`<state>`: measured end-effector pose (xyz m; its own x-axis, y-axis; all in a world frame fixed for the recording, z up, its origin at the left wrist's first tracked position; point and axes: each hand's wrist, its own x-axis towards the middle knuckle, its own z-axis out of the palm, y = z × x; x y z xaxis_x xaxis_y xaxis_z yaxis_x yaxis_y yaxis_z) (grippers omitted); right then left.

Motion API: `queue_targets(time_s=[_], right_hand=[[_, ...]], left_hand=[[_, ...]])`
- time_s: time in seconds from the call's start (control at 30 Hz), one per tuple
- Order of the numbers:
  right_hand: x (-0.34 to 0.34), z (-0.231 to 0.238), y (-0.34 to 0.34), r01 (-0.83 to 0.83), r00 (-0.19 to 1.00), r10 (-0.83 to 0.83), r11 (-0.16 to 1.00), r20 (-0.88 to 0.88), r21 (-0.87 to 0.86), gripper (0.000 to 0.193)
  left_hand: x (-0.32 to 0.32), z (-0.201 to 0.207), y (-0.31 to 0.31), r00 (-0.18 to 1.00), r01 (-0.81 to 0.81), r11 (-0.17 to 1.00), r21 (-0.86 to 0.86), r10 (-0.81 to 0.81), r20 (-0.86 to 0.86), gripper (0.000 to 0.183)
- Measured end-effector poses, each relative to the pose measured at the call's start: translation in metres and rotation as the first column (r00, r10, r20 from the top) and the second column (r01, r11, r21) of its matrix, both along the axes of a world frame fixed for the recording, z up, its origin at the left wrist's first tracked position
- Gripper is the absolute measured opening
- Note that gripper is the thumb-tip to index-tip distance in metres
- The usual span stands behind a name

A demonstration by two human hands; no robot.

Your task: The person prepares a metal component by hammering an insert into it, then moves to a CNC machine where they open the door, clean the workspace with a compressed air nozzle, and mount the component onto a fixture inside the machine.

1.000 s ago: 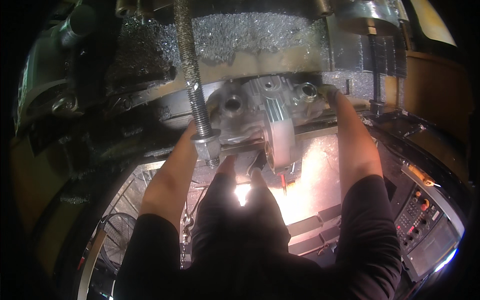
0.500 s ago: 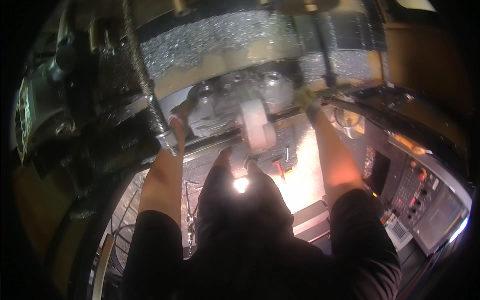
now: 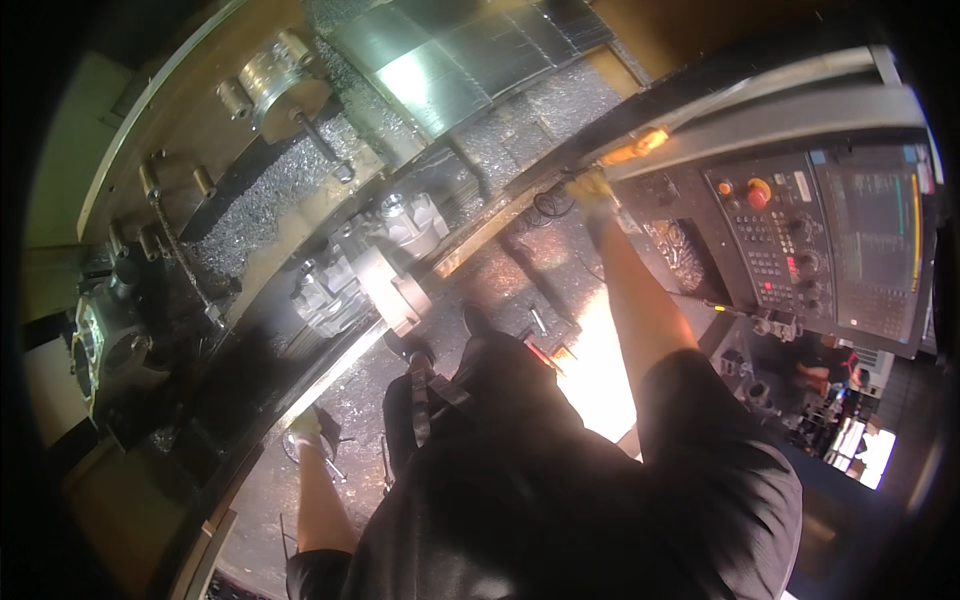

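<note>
A grey metal casting with round bosses point(image 3: 322, 300) rests at the front sill of a machine. A pale ring-shaped part point(image 3: 388, 288) projects from it toward me. My left hand point(image 3: 306, 426), in a yellowish glove, is low at the left, away from the casting and close to a dark looped item and a thin rod. Blur hides its fingers. My right hand point(image 3: 592, 190), also gloved, reaches to the far right of the casting, by a black cable loop point(image 3: 552, 203) and just below an orange handle point(image 3: 638, 147). Its fingers are smeared too.
Metal chips point(image 3: 255, 215) cover the machine bed, where a round metal fixture point(image 3: 282, 92) stands. A control panel point(image 3: 790, 235) with a red knob is at the right. A red-handled tool point(image 3: 540, 352) lies on the floor. Another person point(image 3: 835, 370) is at far right.
My view has turned, bringing the control panel and bed further into sight. My left hand has left the casting's left side and dropped back toward me. My right hand has shifted toward the orange handle.
</note>
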<state>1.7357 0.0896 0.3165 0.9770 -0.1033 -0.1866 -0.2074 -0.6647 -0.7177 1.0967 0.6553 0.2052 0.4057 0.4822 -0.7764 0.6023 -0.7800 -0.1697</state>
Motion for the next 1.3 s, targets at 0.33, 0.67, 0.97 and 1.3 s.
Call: queue_targets(time_s=[0.33, 0.67, 0.97, 1.3], right_hand=[[-0.013, 0.087, 0.086, -0.08, 0.977, 0.154, 0.903, -0.145, 0.422, 0.041], [-0.014, 0.241, 0.142, -0.005, 0.997, 0.081, -0.012, 0.006, 1.0, 0.054], [-0.185, 0.144, 0.092, -0.856, 0.292, 0.947, 0.323, -0.136, 0.405, 0.048], [-0.235, 0.193, 0.054, -0.852, 0.488, 0.867, 0.447, 0.102, 0.273, 0.035]], left_hand=[[0.045, 0.091, -0.186, 0.748, -0.557, 0.732, -0.393, 0.648, 0.145, 0.038], [0.284, 0.239, -0.216, 0.582, -0.303, 0.641, -0.705, 0.71, 0.396, 0.054], [0.357, 0.351, -0.323, 0.379, 0.35, 0.486, -0.801, 0.708, 0.596, 0.059], [0.326, 0.302, -0.346, 0.164, -0.105, 0.255, -0.961, 0.958, 0.236, 0.042]])
